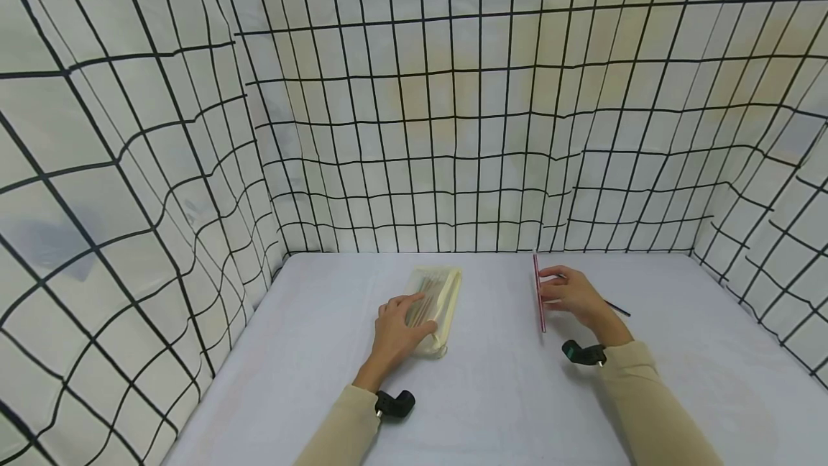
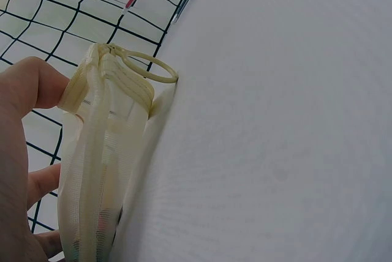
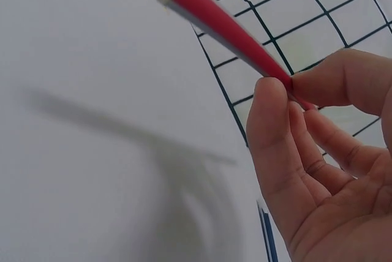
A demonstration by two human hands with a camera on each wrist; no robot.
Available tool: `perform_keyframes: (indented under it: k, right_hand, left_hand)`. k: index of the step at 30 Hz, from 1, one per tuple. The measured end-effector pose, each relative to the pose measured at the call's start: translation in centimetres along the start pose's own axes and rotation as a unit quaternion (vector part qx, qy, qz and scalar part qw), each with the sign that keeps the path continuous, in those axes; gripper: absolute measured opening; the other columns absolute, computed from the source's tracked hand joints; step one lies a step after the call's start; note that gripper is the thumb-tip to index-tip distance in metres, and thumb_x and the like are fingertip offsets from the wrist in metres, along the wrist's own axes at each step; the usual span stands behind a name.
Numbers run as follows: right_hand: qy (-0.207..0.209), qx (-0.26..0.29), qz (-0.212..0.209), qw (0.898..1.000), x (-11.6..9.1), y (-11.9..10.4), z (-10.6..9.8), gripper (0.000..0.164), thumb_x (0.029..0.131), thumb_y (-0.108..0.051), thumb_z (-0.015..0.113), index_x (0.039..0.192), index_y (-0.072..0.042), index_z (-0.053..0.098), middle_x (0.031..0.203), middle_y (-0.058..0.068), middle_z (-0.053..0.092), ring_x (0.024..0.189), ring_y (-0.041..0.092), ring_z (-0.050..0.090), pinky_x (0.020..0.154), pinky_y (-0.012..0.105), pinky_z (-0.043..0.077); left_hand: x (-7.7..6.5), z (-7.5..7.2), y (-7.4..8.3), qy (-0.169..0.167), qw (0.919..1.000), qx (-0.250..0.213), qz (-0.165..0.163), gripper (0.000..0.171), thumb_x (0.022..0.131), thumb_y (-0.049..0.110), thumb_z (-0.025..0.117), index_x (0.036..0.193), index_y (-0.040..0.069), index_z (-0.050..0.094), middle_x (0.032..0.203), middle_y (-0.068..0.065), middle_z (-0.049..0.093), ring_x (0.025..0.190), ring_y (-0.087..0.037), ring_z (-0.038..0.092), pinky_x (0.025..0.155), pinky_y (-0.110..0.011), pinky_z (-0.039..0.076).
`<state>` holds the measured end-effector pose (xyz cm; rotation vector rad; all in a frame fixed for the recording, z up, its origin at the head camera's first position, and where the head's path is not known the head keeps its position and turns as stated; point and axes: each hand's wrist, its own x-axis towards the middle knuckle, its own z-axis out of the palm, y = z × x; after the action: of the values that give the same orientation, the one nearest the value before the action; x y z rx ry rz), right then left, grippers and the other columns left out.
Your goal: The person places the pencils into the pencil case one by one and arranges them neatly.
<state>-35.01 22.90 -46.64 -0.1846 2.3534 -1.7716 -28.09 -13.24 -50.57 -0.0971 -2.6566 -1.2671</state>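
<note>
A see-through mesh pencil case (image 1: 451, 308) with cream trim lies on the table, several slim sticks showing inside. My left hand (image 1: 397, 329) holds it from the left, thumb near its front end and fingers along its side. In the left wrist view, the case (image 2: 104, 127) shows its zip and a cream loop (image 2: 156, 72). Away to the right, my right hand (image 1: 572, 297) pinches a red pencil (image 1: 540, 293) between thumb and fingertips. The right wrist view shows the pencil's striped red and grey barrel (image 3: 226, 26) raised over the tabletop, its flat end towards the camera.
A thin dark pen or pencil (image 1: 617, 308) lies on the table beside the right hand, partly hidden by it. Black grid netting (image 1: 414, 121) over white sheeting walls the back and both sides of the white table (image 1: 491, 394).
</note>
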Motion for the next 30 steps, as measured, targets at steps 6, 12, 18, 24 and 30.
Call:
perform_keyframes:
  k: [6, 12, 18, 24, 30]
  right_hand:
    - [-0.001, 0.017, 0.009, 1.0, 0.0, -0.5, 1.4, 0.052, 0.101, -0.008, 0.06, 0.146, 0.007, 0.04, 0.123, 0.029, 0.062, 0.092, 0.015, 0.067, 0.082, 0.032, 0.061]
    - [0.001, 0.024, 0.013, 1.0, 0.2, -0.7, 3.0, 0.05, 0.099, -0.005, 0.061, 0.144, 0.007, 0.042, 0.12, 0.026, 0.063, 0.092, 0.015, 0.066, 0.082, 0.032, 0.061]
    - [-0.006, 0.038, 0.022, 0.999, 0.1, -0.8, 4.6, 0.048, 0.099, -0.005, 0.061, 0.143, 0.006, 0.044, 0.121, 0.027, 0.064, 0.091, 0.016, 0.067, 0.081, 0.033, 0.061]
    - [-0.022, 0.037, 0.029, 0.999, 0.2, -0.7, 6.2, 0.047, 0.098, -0.004, 0.063, 0.141, 0.005, 0.046, 0.116, 0.023, 0.067, 0.089, 0.016, 0.067, 0.079, 0.032, 0.061]
    - [-0.038, 0.04, 0.033, 0.998, 0.2, -0.8, 7.9, 0.047, 0.094, 0.0, 0.066, 0.138, 0.004, 0.05, 0.105, 0.014, 0.067, 0.087, 0.016, 0.066, 0.078, 0.032, 0.061]
  left_hand:
    - [-0.1, 0.0, 0.0, -0.001, 1.0, 0.0, -0.001, 0.068, 0.078, 0.04, 0.072, 0.142, 0.024, 0.061, 0.145, -0.012, 0.053, 0.129, -0.032, 0.042, 0.108, -0.061, 0.032]
    - [0.0, 0.0, 0.0, -0.003, 0.9999, -0.003, -0.012, 0.068, 0.078, 0.041, 0.072, 0.143, 0.025, 0.061, 0.146, -0.011, 0.052, 0.131, -0.032, 0.041, 0.109, -0.06, 0.033]
    - [0.0, 0.1, 0.0, -0.002, 1.0, 0.0, -0.009, 0.068, 0.077, 0.041, 0.072, 0.143, 0.025, 0.061, 0.146, -0.011, 0.053, 0.13, -0.032, 0.042, 0.107, -0.061, 0.034]
    - [0.0, 0.1, -0.1, -0.001, 1.0, 0.003, -0.004, 0.068, 0.077, 0.04, 0.072, 0.142, 0.024, 0.061, 0.145, -0.012, 0.053, 0.129, -0.032, 0.042, 0.106, -0.061, 0.035]
    - [0.0, 0.1, 0.0, -0.001, 1.0, -0.004, -0.005, 0.067, 0.078, 0.041, 0.072, 0.142, 0.025, 0.061, 0.145, -0.012, 0.053, 0.13, -0.032, 0.042, 0.107, -0.061, 0.034]
